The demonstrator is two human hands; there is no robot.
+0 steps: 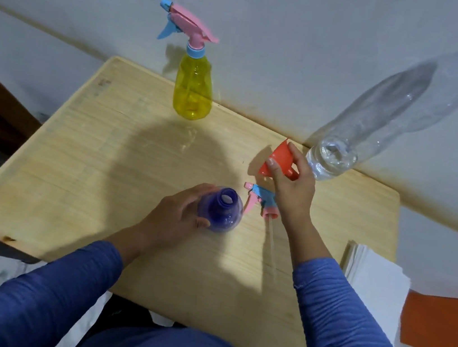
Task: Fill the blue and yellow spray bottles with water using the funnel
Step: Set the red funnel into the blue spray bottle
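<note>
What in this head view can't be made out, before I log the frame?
- Blue spray bottle: lower body hidden by the left hand and the steep top-down angle; any water inside unreadable.
- Orange funnel: spout mostly covered by the right hand.
- Removed sprayer head: its clear dip tube is too faint to trace.
- White stack and orange item: cut off at the right edge.

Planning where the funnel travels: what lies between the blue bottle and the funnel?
In the head view, the removed spray head lies on the table between the blue bottle and the funnel.
</note>
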